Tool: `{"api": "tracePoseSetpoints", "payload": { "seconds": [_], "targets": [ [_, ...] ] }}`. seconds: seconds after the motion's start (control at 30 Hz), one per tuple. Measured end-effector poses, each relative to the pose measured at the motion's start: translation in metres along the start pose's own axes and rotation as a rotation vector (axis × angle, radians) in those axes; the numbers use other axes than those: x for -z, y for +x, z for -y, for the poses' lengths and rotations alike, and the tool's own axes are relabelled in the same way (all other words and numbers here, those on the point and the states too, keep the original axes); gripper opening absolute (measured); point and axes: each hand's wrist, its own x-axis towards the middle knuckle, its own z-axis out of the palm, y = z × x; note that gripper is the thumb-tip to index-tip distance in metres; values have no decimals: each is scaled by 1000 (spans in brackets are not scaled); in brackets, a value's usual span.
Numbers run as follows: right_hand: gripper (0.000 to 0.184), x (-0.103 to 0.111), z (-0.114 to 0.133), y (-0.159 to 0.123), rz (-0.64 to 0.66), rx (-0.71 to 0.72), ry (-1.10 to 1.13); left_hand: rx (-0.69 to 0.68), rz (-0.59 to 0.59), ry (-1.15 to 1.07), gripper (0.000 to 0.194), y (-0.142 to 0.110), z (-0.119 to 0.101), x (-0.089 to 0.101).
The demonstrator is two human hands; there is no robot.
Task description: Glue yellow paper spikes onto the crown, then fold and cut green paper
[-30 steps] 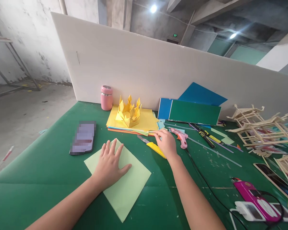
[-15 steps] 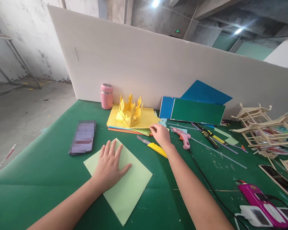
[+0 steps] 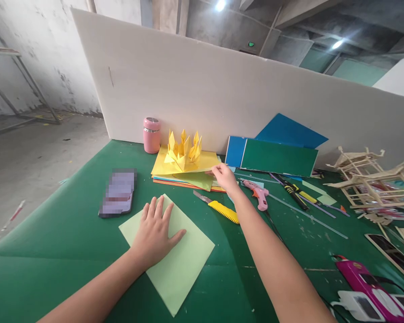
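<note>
My left hand (image 3: 155,233) lies flat with fingers spread on a light green sheet of paper (image 3: 185,273), which is turned cornerwise on the table. My right hand (image 3: 225,178) pinches the near right corner of the yellow paper (image 3: 160,168), lifting that edge off the coloured sheets (image 3: 195,181) below. A folded yellow paper crown (image 3: 182,154) stands on the yellow paper and tilts a little. Just in front of the stack is a yellow-handled utility knife (image 3: 222,211) with its blade out.
A pink flask (image 3: 151,135) stands left of the stack, near a phone (image 3: 117,193). To the right are a pink glue gun (image 3: 257,193) with a black cord, glue sticks (image 3: 309,217), wooden stick models (image 3: 373,179) and a magenta device (image 3: 366,287). A white board (image 3: 188,80) closes off the back.
My right hand has raised the corner of the yellow paper, and the crown has tipped slightly with it. My left hand stays on the green sheet.
</note>
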Motion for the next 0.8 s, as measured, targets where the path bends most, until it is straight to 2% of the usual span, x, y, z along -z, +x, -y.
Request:
{"api": "tracePoseSetpoints", "payload": {
  "seconds": [0.13,0.3,0.53,0.8],
  "targets": [
    [11,-3,0,4,26,-44,153,2,-9,-3,76,0,0,-1],
    [15,-5,-5,-3,52,-80,238,14,6,-12,76,1,-2,1],
    [17,0,-5,-22,172,-67,213,18,23,-17,76,1,-3,3],
    [12,3,-3,-28,274,9,116,19,23,-37,74,1,-3,2]
  ]
}}
